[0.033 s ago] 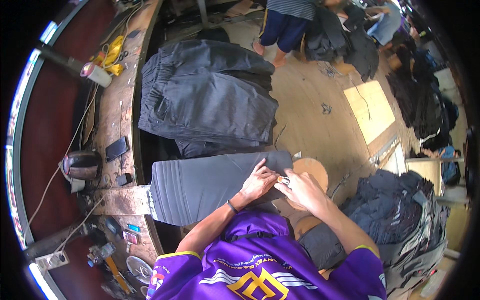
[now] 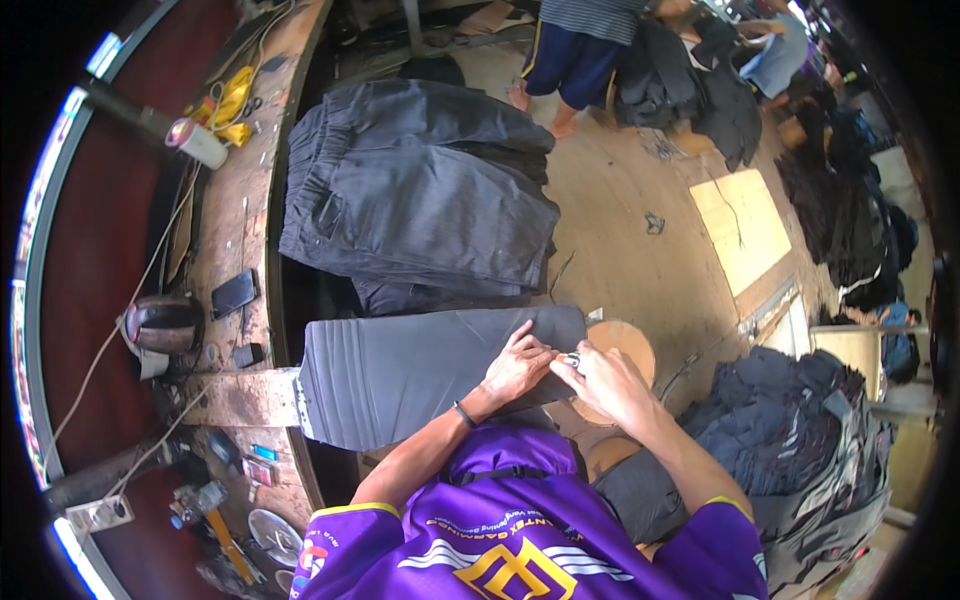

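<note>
A long dark grey padded board lies across in front of me, its covering creased at the left end. Over its right part rests my left hand. One of its fingers sticks out away from me, while the others bend in toward my right hand; what they pinch, if anything, is hidden. My right hand is closed around a small metal tool with a bit of orange, its tip meeting the left fingertips. Most of the tool is covered by the fingers, so its kind does not show.
Dark trousers lie stacked beyond the board. A round wooden seat stands at its right end. More dark garments are heaped at right. A phone and an iron-like appliance sit on the left bench. Another person stands ahead.
Hardly anything differs. Both hands stay together at the board's right part, and less orange shows on the small tool between them.
</note>
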{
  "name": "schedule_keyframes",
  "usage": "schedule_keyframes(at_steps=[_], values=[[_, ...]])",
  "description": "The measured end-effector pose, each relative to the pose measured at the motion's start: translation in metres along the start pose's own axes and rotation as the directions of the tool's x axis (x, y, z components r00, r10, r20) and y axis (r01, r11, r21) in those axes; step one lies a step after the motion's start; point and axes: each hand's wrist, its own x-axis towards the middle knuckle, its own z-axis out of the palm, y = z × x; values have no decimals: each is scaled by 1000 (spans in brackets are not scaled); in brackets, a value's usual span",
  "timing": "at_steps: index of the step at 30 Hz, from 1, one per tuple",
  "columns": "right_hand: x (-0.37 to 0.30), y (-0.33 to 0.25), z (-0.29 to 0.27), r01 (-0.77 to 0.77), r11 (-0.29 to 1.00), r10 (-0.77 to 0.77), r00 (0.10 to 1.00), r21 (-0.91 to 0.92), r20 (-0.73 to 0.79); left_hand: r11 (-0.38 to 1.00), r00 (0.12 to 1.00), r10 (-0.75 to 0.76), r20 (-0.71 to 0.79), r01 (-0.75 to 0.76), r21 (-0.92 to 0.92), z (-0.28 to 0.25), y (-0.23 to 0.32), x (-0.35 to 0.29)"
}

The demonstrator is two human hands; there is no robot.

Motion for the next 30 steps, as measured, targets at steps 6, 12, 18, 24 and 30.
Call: schedule_keyframes(at_steps=[6,12,18,24,30], values=[[4,-9,0,123,977,-137,988,-177,-69,1000,989,7,-146,-5,13,2,-2,11],[11,3,-2,11,999,-8,998,-51,69,996,995,-6,-97,14,84,-3,3,13],[15,5,19,249,956,-265,960,-157,-87,998,990,60,-131,-55,42,2,2,12],[18,-5,-12,98,991,-95,995,-93,33,997,989,18,-148,-29,-74,4,-5,11],[16,-8,1,58,976,-69,997,-212,-46,995,993,-75,-94,67,-80,1,-1,14]])
